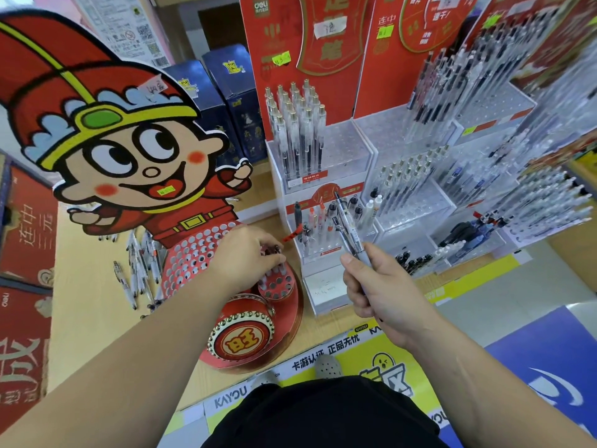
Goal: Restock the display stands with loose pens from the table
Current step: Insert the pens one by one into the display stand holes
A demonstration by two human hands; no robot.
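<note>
While the left hand (245, 258) reaches over the front of the red cartoon stand (135, 163), its grip is closed on the tops of a few standing pens (274, 252). These pens stick up from a small round red holder (279, 287) full of holes, at the front of that stand. A big red drum (242, 339) with gold dots sits just below the holder.

The right hand (381, 287) is up in the air, near the clear stands (326, 150). Its grip is closed around a small bunch of pens (350, 231), which point up and away. How many pens are in the bunch is hard to tell.

More loose pens (137, 273) lie in a messy pile on the wooden tabletop (93, 321). They are to the left of the cartoon stand and well apart from both hands.

Rows of pens stand up in the clear stands on the right, with tall red cards (274, 37) behind them. Two dark blue boxes (210, 101) stand at the back, beside the cartoon stand.
</note>
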